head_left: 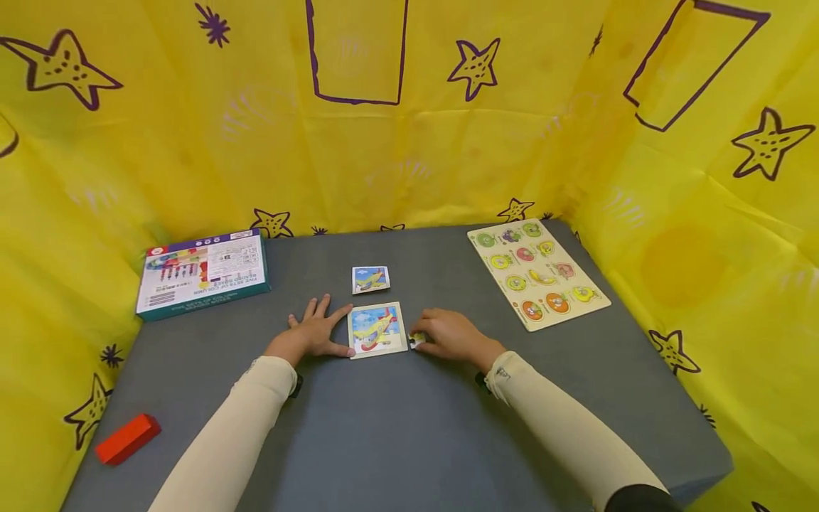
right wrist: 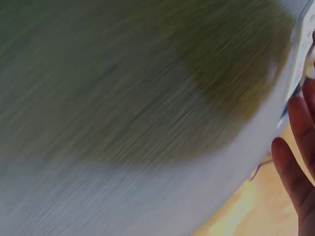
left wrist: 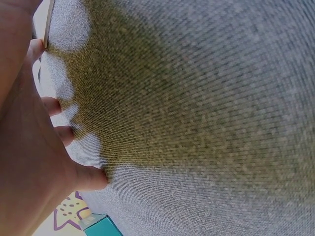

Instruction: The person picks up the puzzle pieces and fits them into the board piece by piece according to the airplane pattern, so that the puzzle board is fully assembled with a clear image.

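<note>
A small square jigsaw puzzle (head_left: 376, 331) with a yellow airplane picture lies in its frame on the grey table. My left hand (head_left: 315, 336) rests beside it, fingers spread on the cloth, with thumb and index fingertip at the frame's left edge. In the left wrist view the same hand (left wrist: 34, 142) shows its fingertips on the fabric. Just right of the frame, my right hand (head_left: 453, 336) pinches a small puzzle piece (head_left: 417, 340) with yellow on it. Only some fingers of the right hand (right wrist: 298, 147) appear in the right wrist view, where the piece cannot be made out.
Behind the puzzle lies a small airplane picture card (head_left: 370, 279). A boxed set (head_left: 203, 274) stands at the back left, and a fruit puzzle board (head_left: 537, 274) lies at the back right. A red block (head_left: 128, 439) sits near the left edge. Yellow cloth (head_left: 384, 163) surrounds the table.
</note>
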The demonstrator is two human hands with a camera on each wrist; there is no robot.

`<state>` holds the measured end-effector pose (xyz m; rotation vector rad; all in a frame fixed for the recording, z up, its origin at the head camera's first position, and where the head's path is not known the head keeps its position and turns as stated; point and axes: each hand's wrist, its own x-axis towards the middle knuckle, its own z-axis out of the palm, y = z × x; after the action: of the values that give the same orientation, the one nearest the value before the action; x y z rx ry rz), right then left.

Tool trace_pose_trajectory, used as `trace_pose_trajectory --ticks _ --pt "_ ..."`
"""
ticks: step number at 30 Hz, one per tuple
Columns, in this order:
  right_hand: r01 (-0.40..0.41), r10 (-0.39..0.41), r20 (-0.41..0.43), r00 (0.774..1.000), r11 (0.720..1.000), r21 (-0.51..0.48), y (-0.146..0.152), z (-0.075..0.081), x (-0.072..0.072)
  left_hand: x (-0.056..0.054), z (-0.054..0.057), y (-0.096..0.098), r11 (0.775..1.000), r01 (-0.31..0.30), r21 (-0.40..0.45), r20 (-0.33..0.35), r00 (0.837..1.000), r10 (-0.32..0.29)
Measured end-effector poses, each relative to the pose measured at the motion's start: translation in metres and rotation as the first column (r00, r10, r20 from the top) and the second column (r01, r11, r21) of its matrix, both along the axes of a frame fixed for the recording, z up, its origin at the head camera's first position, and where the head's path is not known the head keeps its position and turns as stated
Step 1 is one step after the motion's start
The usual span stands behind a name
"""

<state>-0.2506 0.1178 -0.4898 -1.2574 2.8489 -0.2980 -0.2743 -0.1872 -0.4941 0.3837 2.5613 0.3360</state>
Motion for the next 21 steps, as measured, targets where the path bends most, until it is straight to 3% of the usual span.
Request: trace_pose_trajectory --ticks 7,21 --pt "0.012 -0.012 -0.002 1.0 1.0 0.012 -0.032 -0.009 -0.005 0.004 -0.008 0.004 1.0 -0.011 0.012 -0.004 1.0 0.011" --pt "0.046 -0.047 0.065 0.997 0.999 0.019 -0.047 -0.011 -0.012 -0.001 -0.003 0.001 1.0 -0.015 -0.004 -0.006 1.0 0.015"
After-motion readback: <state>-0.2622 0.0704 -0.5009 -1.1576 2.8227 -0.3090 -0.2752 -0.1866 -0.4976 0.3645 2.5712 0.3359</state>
